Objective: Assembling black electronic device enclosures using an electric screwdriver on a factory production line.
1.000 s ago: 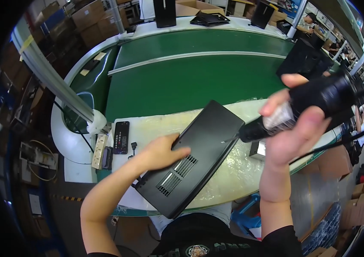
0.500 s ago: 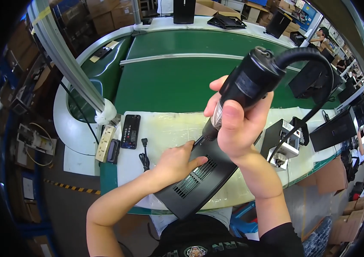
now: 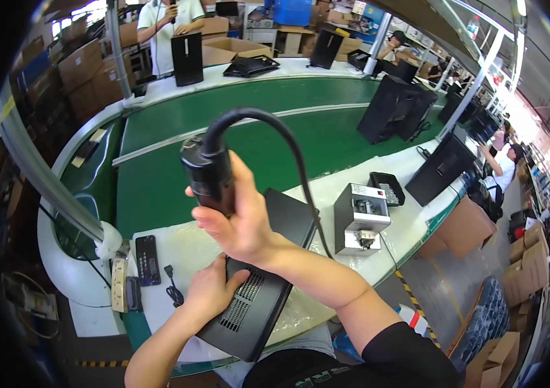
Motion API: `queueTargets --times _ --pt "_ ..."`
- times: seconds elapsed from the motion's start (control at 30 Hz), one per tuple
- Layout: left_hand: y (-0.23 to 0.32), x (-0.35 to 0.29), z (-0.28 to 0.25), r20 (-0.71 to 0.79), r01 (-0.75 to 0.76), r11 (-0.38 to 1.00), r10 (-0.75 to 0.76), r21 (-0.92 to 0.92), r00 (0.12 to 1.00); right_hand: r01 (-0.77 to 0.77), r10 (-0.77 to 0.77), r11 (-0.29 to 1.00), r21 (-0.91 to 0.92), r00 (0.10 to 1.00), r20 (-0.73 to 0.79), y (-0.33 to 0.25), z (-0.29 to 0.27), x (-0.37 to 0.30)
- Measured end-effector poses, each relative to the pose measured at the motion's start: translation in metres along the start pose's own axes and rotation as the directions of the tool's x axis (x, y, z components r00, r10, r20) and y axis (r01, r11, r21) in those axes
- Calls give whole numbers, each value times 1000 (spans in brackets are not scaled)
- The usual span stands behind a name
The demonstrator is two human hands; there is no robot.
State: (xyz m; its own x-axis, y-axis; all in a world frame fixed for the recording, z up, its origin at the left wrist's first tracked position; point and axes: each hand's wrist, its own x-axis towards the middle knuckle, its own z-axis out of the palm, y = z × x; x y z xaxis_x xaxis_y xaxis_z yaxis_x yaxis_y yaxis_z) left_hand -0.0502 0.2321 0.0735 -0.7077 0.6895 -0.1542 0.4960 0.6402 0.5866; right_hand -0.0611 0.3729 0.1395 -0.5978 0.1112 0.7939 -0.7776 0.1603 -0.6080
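A black casing (image 3: 280,284) with two vent grilles lies slantwise on the covered bench in front of me. My left hand (image 3: 209,292) grips its left side, thumb stretched over the top near the grilles, other fingers partly hidden. Above the casing, my right hand (image 3: 246,220) is wrapped round a black electric screwdriver (image 3: 209,174), held upright with a thick cable (image 3: 288,136) arching from its top. The hand and forearm hide the screwdriver's lower end, so I cannot tell whether its tip touches the casing.
A screw feeder (image 3: 360,220) and a black tray of small parts (image 3: 386,187) stand to the right. A remote control (image 3: 147,260), a short cable (image 3: 173,288) and a power strip (image 3: 119,284) lie left. Beyond runs a green conveyor (image 3: 158,194); a person (image 3: 175,26) stands behind it.
My view has swung right and up, bringing a person across the conveyor into sight. The screwdriver now stands more upright and appears lower. My left hand stays on the casing.
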Motion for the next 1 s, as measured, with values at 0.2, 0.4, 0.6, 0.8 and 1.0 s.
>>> queueTargets --times 0.2,0.4,0.6,0.8,1.0 --pt "17 -8 3 -207 -22 981 62 191 976 -19 19 1000 7 998 -67 4 -9 7" --pt "-5 -86 27 -785 -120 988 152 100 600 204 -280 946 -250 905 -320 -75 -112 -9" --pt "-37 -124 122 -798 -178 846 -374 -502 473 -146 -376 703 -696 755 -538 -71 -247 -107" --pt "-15 -86 107 -745 -377 694 -349 -613 569 -119 -401 707 -697 745 -534 -33 -268 -144" --pt "-12 -61 114 -775 -378 743 -289 -552 562 -299 -83 838 -456 756 -649 -49 -230 -142"
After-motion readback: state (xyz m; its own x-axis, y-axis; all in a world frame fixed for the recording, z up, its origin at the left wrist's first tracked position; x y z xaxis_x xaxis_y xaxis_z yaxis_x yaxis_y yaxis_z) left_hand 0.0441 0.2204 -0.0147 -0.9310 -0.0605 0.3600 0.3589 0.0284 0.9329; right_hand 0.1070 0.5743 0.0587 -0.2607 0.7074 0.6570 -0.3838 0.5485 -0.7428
